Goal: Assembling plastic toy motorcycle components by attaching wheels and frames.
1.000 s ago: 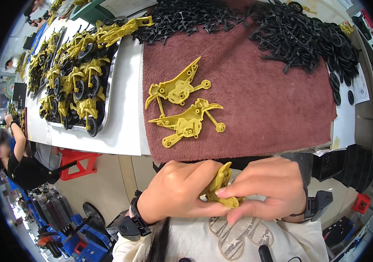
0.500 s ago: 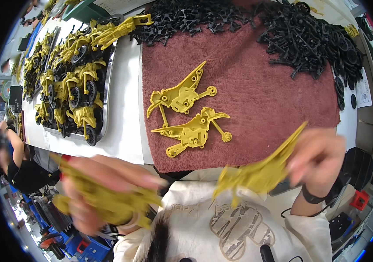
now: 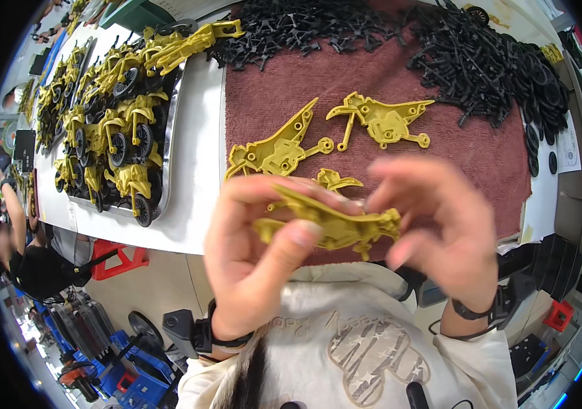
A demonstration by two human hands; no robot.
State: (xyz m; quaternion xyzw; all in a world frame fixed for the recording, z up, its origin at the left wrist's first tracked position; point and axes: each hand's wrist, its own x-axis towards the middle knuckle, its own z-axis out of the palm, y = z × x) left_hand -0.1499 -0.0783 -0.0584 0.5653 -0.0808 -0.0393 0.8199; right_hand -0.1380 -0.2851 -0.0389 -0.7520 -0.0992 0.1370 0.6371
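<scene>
My left hand (image 3: 250, 262) and my right hand (image 3: 444, 228) are raised close to the camera, both pinching one yellow plastic frame piece (image 3: 335, 225) between them. It lies roughly level, thumb of the left hand pressed on its underside. Behind the hands, on a dark red cloth (image 3: 454, 160), lie two more yellow frame halves (image 3: 278, 148) (image 3: 383, 119); a third (image 3: 335, 180) is partly hidden by my fingers.
Heaps of small black plastic parts (image 3: 481, 61) line the far edge of the cloth. A metal tray (image 3: 168, 163) at the left holds several assembled yellow toy motorcycles with black wheels (image 3: 110, 136). A seated person (image 3: 28, 255) is at the far left, below the table edge.
The hands were spread apart, each with a yellow piece; now they have come together, higher and nearer the camera, on one joined yellow piece.
</scene>
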